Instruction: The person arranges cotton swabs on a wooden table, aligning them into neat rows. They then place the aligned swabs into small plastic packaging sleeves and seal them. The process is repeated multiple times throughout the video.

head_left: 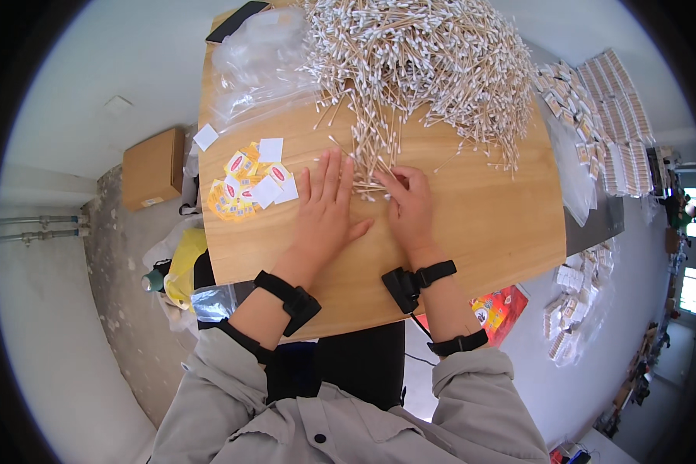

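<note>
The right hand has its fingertips pinched on a small bundle of cotton swabs at the near edge of the big swab heap; the fingers curl around the sticks, so I judge it is grasping them. The left hand lies flat and released on the wooden table, palm down, fingers spread, its fingertips touching the same small bundle from the left side of the heap's near edge.

As for progress, the work looks far from finished. Only that one small bundle has been drawn out of the heap, while the heap itself, far too many swabs to count, covers most of the far half of the table. To the right of the heap, off the table's edge, lie many filled swab packets in rows, which suggests a good deal is already packed; their number cannot be counted exactly.

To the left of the heap, a loose cluster of small yellow-and-red labels lies with about four white square slips, one slip set apart nearer the table's left edge. Clear plastic bags are piled just left of the heap's far side, with one dark phone beyond them. A cardboard box sits on the floor, well left of the heap.
</note>
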Tool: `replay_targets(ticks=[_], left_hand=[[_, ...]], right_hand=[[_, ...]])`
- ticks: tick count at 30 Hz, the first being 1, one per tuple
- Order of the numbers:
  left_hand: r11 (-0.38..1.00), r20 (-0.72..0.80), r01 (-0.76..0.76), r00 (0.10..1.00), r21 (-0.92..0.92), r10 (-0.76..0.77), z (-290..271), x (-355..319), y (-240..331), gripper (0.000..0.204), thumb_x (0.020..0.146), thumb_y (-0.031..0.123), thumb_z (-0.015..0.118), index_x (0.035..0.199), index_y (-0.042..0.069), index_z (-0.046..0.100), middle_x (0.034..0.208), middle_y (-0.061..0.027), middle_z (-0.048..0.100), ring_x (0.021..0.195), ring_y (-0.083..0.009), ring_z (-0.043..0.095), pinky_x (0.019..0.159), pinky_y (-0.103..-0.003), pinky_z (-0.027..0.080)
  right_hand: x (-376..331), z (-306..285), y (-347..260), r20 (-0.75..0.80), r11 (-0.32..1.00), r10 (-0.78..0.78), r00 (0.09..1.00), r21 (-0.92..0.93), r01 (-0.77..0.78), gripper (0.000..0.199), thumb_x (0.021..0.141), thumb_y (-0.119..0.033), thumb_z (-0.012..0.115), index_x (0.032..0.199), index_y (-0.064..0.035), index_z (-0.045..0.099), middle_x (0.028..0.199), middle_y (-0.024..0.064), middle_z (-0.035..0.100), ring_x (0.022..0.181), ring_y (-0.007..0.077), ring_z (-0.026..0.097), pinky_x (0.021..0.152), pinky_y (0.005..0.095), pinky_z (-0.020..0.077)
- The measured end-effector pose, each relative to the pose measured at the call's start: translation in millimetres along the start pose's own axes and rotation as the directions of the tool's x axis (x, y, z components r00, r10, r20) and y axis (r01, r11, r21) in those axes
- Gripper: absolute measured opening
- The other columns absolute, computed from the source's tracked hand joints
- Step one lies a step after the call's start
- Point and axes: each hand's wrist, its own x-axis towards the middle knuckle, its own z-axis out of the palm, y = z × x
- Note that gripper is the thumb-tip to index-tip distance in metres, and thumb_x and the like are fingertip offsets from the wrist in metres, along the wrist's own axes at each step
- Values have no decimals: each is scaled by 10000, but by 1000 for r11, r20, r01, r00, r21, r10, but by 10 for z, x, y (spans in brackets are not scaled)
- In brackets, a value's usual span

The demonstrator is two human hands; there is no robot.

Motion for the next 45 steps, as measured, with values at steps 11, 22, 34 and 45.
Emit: replay_targets(ticks=[11,22,34,45], left_hand=[[994,59,32,998,100,-38,38,-311,95,897,822,463,679,1488,-8,307,1570,-201,265,1468,-327,243,1175,-529,174],[993,182,104,977,58,-113,-38,-950,458,923,833,466,664,1496,-34,262,1589,-218,209,1494,-330,168,1188,-523,137],[976,164,204,963,70,-213,-249,-1110,316,953,749,482,735,1475,-2,350,1559,-207,272,1460,-371,226,1154,-528,205],[977,124,192,971,91,-203,-251,-1087,185,1136,668,543,780,1492,-47,267,1579,-206,236,1479,-349,200,1169,-532,186]], right_hand=[[-34,3,-57,1,997,70,998,-38,-69,397,766,28,588,1139,-74,676,1146,144,557,1020,322,536,888,420,447],[-25,43,40,-217,972,229,949,-6,-235,354,871,-30,587,1221,-64,629,1204,188,479,1085,336,499,946,431,410],[-816,-172,-811,156,980,177,972,68,-189,460,769,-70,730,1218,-123,647,1125,140,508,1020,299,524,845,390,455],[-763,-124,-664,19,990,141,990,-7,-141,190,745,-92,767,929,-109,723,998,100,569,896,282,570,736,373,477]])
